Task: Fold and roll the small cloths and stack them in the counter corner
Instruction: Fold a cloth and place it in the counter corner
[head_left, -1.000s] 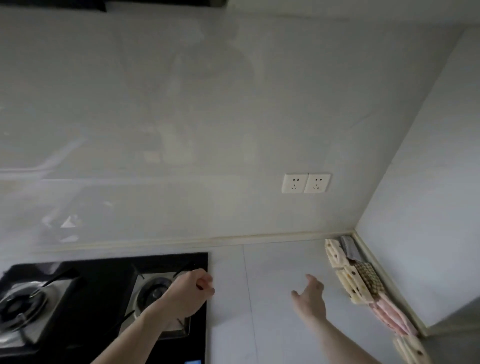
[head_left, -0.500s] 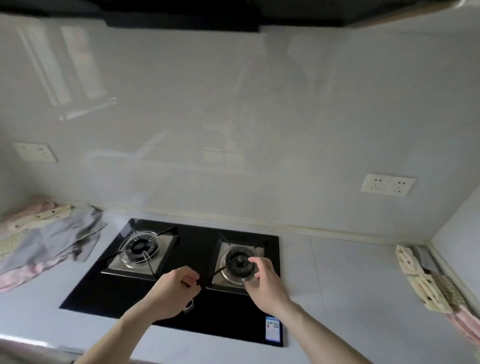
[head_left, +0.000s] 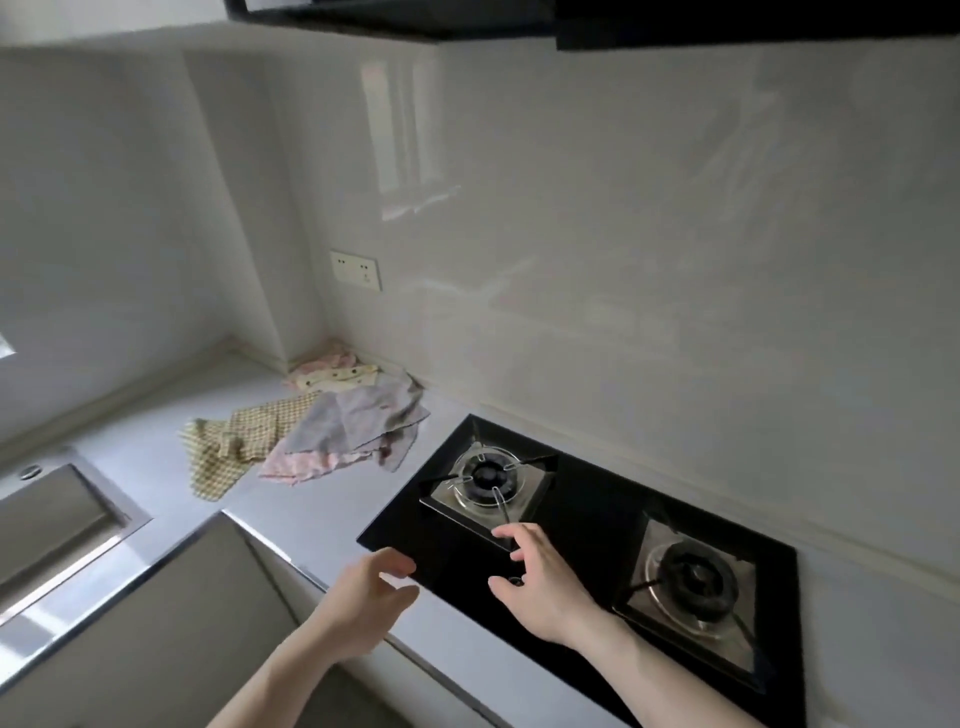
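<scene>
Now that the view has swung left off the finished stack, both hands, left hand (head_left: 363, 597) and right hand (head_left: 540, 582), hover loose and empty over the hob (head_left: 587, 525), with the unfolded cloths (head_left: 311, 431) heaped in the counter's (head_left: 291, 499) far-left corner, so another pickup looks next.

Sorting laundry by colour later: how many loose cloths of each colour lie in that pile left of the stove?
Yellow checked cloth: 1
Grey cloth: 1
Pink cloth: 1
Cream dotted cloth: 1
Total: 4 that I can tell apart; the pile overlaps, so more may be hidden.

Both hands, left (head_left: 366, 597) and right (head_left: 545, 584), reach forward, fingers loose.
</scene>
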